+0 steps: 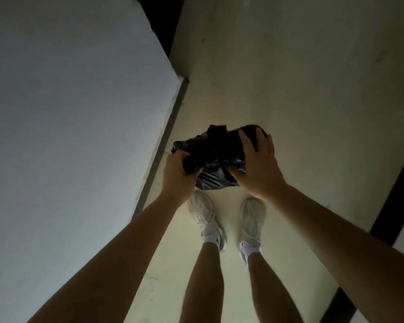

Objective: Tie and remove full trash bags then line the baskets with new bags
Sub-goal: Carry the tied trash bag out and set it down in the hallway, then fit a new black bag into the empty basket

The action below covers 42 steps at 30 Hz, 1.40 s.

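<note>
Pale white wall (68,136) w/ a grey base strip (163,141) runs close along the person's L side. Smooth cream floor (289,78) lies open ahead & to the R, out to a black floor stripe (394,194). Both bare forearms reach fwd. The left hand (176,173) clenches a bunched end of the crumpled black plastic trash bag (215,150). The right hand (257,169) grasps its other side, fingers spread on top, thumb under. Bag is held in the air above the white sneakers (204,213); glossy, wrinkled film.

White wall (68,136) close on the left, bare floor (289,78) open ahead and right
</note>
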Tool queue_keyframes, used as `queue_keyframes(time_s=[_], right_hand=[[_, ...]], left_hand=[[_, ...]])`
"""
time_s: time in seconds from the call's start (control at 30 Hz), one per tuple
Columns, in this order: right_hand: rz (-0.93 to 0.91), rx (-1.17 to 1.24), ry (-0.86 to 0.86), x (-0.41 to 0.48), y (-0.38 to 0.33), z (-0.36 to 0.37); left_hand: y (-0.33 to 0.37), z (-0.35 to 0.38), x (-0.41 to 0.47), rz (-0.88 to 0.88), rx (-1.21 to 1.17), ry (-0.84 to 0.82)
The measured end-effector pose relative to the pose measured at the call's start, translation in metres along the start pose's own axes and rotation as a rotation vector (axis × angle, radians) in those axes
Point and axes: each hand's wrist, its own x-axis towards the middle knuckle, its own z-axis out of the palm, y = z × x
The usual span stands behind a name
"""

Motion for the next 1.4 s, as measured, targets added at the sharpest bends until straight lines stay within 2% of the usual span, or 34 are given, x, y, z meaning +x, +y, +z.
queue_keyframes(time_s=[0.2,0.37,0.47,0.53,0.63,0.7,0.77,0.93,1.07,1.2,1.27,1.4], right_hand=[[-0.048,-0.040,-0.095,0.086,0.022,0.076],[0.046,0.123,-0.221,0.149,0.028,0.115],[0.043,0.126,-0.285,0.158,0.034,0.125],[0.040,0.103,-0.296,0.149,0.035,0.121],[0.036,0.063,-0.279,0.121,0.031,0.095],[0.053,0.085,-0.223,0.096,0.020,0.063],[0.029,0.111,-0.095,0.067,0.002,0.024],[-0.215,0.113,0.216,-0.018,-0.066,-0.100],[-0.406,0.070,0.316,-0.090,-0.124,-0.202],[-0.564,0.071,0.374,-0.175,-0.178,-0.272],[-0.633,0.071,0.385,-0.220,-0.205,-0.287],[-0.861,0.060,0.310,-0.307,-0.271,-0.289]], left_hand=[[-0.067,0.052,0.084,-0.199,-0.188,0.005],[-0.109,0.082,0.130,-0.392,-0.373,-0.024],[-0.124,0.086,0.139,-0.448,-0.501,-0.004],[-0.123,0.080,0.137,-0.428,-0.400,-0.003],[-0.108,0.058,0.115,-0.270,-0.050,0.019],[-0.084,0.037,0.087,-0.136,0.113,0.074],[-0.049,0.011,0.051,-0.020,0.189,0.155],[0.065,-0.064,-0.052,0.180,0.176,0.356],[0.151,-0.130,-0.145,0.146,0.066,0.548],[0.204,-0.186,-0.264,0.119,-0.041,0.758],[0.211,-0.206,-0.325,0.130,-0.034,0.831],[0.181,-0.243,-0.448,0.140,0.162,0.951]])
